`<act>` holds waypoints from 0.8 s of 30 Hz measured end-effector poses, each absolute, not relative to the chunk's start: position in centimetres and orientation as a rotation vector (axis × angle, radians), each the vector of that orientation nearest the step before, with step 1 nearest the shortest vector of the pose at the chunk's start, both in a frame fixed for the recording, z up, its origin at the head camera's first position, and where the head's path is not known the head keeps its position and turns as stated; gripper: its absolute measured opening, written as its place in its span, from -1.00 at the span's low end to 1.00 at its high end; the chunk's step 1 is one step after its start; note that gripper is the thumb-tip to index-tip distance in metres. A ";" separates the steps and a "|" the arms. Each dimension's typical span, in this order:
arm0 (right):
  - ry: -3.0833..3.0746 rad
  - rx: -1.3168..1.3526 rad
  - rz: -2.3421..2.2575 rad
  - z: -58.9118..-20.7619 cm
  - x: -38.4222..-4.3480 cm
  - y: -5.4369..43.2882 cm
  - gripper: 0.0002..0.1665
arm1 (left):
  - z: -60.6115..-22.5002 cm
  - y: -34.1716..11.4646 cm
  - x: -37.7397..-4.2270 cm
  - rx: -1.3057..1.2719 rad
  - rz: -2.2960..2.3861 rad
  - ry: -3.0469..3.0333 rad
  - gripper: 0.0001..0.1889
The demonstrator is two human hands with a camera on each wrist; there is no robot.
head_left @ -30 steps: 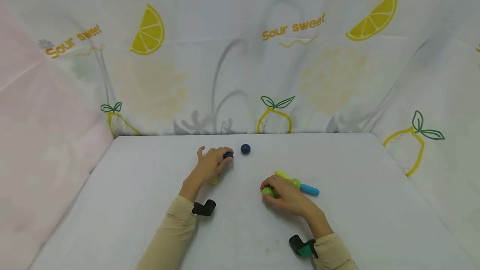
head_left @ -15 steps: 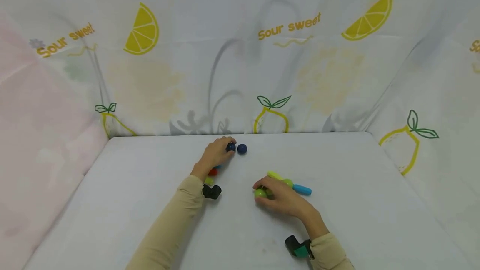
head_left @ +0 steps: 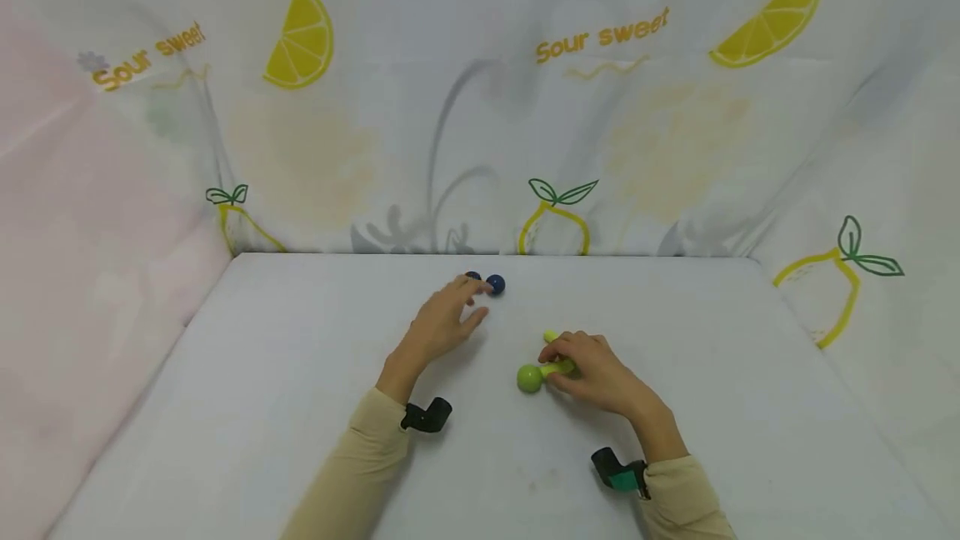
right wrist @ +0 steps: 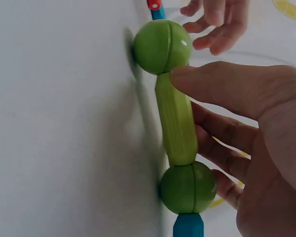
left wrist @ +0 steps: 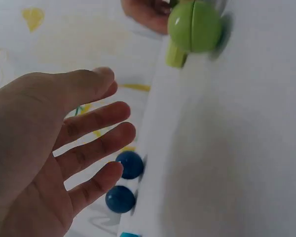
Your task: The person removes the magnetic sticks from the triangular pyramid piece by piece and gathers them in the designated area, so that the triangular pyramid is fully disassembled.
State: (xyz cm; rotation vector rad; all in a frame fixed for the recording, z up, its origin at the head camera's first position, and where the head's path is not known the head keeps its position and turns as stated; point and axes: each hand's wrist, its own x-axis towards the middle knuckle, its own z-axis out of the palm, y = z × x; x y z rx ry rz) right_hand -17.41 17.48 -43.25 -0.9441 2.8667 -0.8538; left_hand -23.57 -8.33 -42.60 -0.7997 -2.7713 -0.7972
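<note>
My left hand [head_left: 442, 322] hovers with fingers spread and relaxed, holding nothing. Just beyond its fingertips lie two dark blue balls [head_left: 496, 284], side by side. My right hand [head_left: 600, 373] pinches a ribbed yellow-green rod [right wrist: 176, 121] between thumb and fingers. One green ball [head_left: 529, 378] sits at the rod's near-left end, and a second green ball [right wrist: 188, 188] joins its other end. From that second ball extends a blue rod [right wrist: 188, 226], which my right hand hides in the head view. Another yellow-green rod [head_left: 551, 337] peeks out behind the right hand.
A white table [head_left: 300, 457] carries everything, with a lemon-print cloth [head_left: 420, 107] standing behind it. Part of a red piece [right wrist: 154, 4] and a blue rod [right wrist: 158, 13] show beyond the green ball in the right wrist view. Each wrist wears a black camera [head_left: 427, 416].
My left hand has let go of one blue ball, now beside the other, and drawn back toward the middle. The right hand has shifted from the green ball onto the rod.
</note>
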 end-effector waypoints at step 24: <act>2.902 -1.014 -0.863 -44.0 -17.2 16.5 -0.80 | -45.1 -4.2 -18.1 -1.134 -0.863 -2.870 -0.66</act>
